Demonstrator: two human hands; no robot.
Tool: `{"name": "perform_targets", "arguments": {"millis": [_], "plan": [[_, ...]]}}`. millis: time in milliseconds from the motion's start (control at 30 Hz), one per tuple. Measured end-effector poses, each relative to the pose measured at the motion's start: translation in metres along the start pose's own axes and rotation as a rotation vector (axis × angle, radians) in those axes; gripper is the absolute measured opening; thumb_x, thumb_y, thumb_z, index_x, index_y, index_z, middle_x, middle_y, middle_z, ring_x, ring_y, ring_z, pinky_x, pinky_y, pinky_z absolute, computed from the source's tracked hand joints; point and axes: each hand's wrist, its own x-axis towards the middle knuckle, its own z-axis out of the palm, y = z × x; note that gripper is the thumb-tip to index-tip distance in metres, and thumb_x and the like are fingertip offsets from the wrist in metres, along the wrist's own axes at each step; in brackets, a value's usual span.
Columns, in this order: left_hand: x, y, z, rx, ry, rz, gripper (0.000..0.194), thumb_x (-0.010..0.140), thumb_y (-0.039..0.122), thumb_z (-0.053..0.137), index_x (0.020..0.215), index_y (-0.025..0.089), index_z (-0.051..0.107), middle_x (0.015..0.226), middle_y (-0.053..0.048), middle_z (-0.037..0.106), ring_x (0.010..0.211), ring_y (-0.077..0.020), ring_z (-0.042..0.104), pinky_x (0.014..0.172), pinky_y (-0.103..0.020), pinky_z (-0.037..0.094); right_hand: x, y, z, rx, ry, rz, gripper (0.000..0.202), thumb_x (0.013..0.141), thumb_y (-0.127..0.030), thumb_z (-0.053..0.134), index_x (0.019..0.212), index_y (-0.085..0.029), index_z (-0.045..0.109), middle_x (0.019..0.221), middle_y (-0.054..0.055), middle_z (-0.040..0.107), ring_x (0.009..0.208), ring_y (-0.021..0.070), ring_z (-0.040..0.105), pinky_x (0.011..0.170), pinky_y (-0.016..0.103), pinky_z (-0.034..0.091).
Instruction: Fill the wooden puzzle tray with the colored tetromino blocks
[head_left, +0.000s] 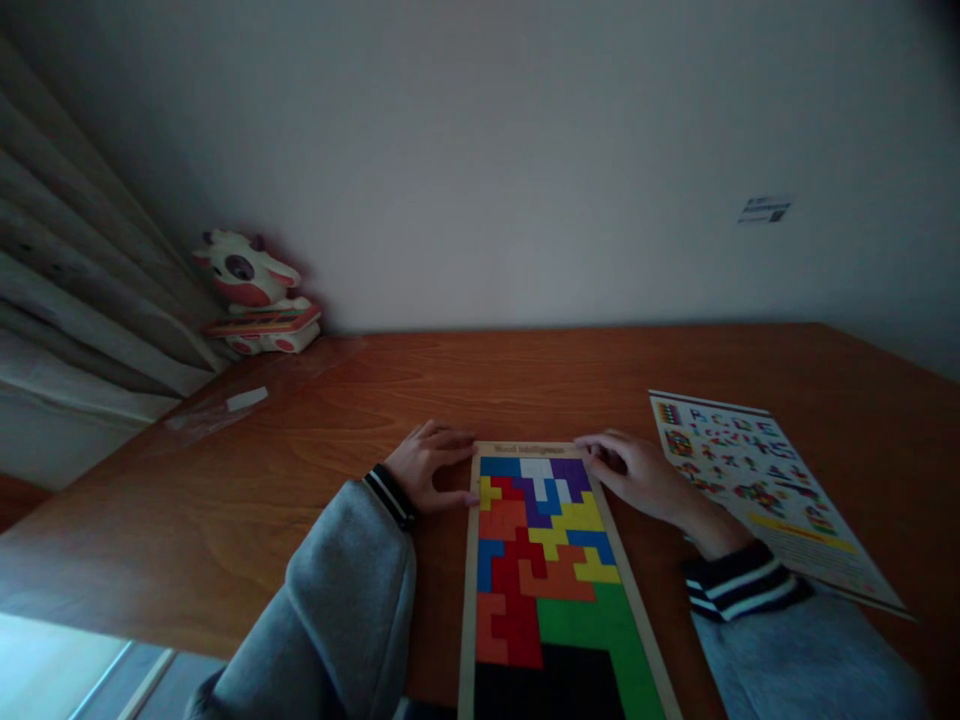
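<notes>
In front of me on the table lies a wooden block puzzle board (pixel 471 600) with a pale frame. Coloured block pieces (pixel 551 580) fit together across most of it, in blue, white, purple, yellow, red, orange and green. A black area (pixel 544 685) shows at the near end. My left hand (pixel 431 465) rests at the board's upper left edge, thumb and index finger apart, their tips touching the frame. At the upper right corner, my right hand (pixel 637 475) has its fingers curled, with thumb and index finger on the frame.
A printed sheet of coloured block figures (pixel 757 480) lies right of the board, partly behind my right forearm. A cow figure (pixel 251 290) stands at the back left by the curtain (pixel 82 260). Clear plastic with a white label (pixel 247 399) lies at left.
</notes>
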Motion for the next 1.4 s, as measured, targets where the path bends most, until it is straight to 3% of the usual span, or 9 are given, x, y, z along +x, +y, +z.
{"name": "perform_targets", "arguments": {"millis": [167,267,400,500,633,767,967,1167,1400], "plan": [[-0.002,-0.001,-0.002,0.050,-0.022,-0.073,0.100,0.059,0.077,0.072,0.138,0.018,0.054,0.137,-0.017,0.056,0.123,-0.0382,0.049,0.103,-0.058,0.040,0.000,-0.003,0.003,0.012,0.048,-0.002,0.040,0.090,-0.042,0.057,0.123,-0.021,0.063,0.106,0.009,0.070,0.089,0.0223,0.067,0.081,0.040,0.056],[-0.006,-0.006,0.000,0.034,-0.049,-0.079,0.121,0.043,0.081,0.076,0.142,0.016,0.049,0.144,-0.019,0.049,0.127,-0.0416,0.044,0.108,-0.060,0.034,-0.003,-0.005,0.000,0.011,-0.027,-0.017,0.049,0.087,-0.051,0.061,0.127,-0.024,0.060,0.125,0.011,0.065,0.109,0.0268,0.064,0.095,0.048,0.052],[-0.011,-0.015,0.005,0.046,-0.051,-0.149,0.128,0.038,0.081,0.078,0.145,0.019,0.044,0.149,-0.019,0.043,0.132,-0.0430,0.038,0.110,-0.062,0.031,-0.006,-0.004,-0.003,-0.029,-0.161,-0.070,0.075,0.073,-0.059,0.074,0.138,-0.029,0.052,0.144,0.011,0.051,0.130,0.0337,0.049,0.107,0.057,0.040],[-0.012,-0.019,0.007,0.056,-0.026,-0.190,0.120,0.047,0.079,0.077,0.146,0.020,0.043,0.147,-0.017,0.045,0.130,-0.0407,0.040,0.109,-0.061,0.033,-0.004,-0.001,0.002,-0.077,-0.095,-0.048,0.083,0.068,-0.061,0.077,0.140,-0.029,0.049,0.144,0.012,0.051,0.130,0.0356,0.049,0.106,0.059,0.039],[-0.006,-0.017,0.008,0.068,0.075,-0.241,0.080,0.075,0.068,0.067,0.136,0.018,0.054,0.136,-0.015,0.056,0.122,-0.0337,0.050,0.106,-0.054,0.040,0.002,-0.002,0.011,-0.150,0.100,0.010,0.049,0.084,-0.056,0.065,0.121,-0.024,0.062,0.121,0.012,0.064,0.112,0.0321,0.061,0.095,0.054,0.048],[0.000,-0.012,0.010,0.062,0.136,-0.238,0.043,0.093,0.049,0.056,0.123,0.019,0.064,0.125,-0.012,0.063,0.113,-0.0273,0.057,0.101,-0.049,0.045,0.004,-0.005,0.009,-0.094,0.083,-0.032,0.035,0.094,-0.048,0.052,0.114,-0.022,0.064,0.116,0.011,0.067,0.106,0.0274,0.064,0.093,0.048,0.051],[-0.001,-0.009,0.016,0.118,0.058,-0.283,0.041,0.098,0.049,0.045,0.127,0.026,0.063,0.139,-0.007,0.057,0.128,-0.0293,0.047,0.105,-0.051,0.039,0.000,-0.004,0.013,-0.142,-0.005,-0.098,0.047,0.092,-0.045,0.054,0.135,-0.026,0.053,0.138,0.008,0.058,0.126,0.0289,0.053,0.106,0.052,0.041],[0.001,-0.008,0.024,0.143,-0.014,-0.439,0.043,0.101,0.043,0.037,0.139,0.028,0.052,0.147,-0.008,0.048,0.130,-0.0318,0.044,0.104,-0.057,0.035,0.006,-0.002,0.025,-0.202,0.152,-0.023,0.037,0.092,-0.046,0.052,0.119,-0.023,0.062,0.122,0.010,0.065,0.112,0.0297,0.059,0.097,0.050,0.045],[0.000,-0.006,0.021,0.094,0.022,-0.410,0.051,0.096,0.050,0.043,0.139,0.024,0.052,0.143,-0.010,0.052,0.125,-0.0323,0.048,0.103,-0.054,0.036,0.007,0.003,0.024,-0.183,0.164,-0.023,0.035,0.096,-0.037,0.040,0.114,-0.021,0.066,0.118,0.010,0.066,0.110,0.0271,0.059,0.097,0.046,0.045]]}}
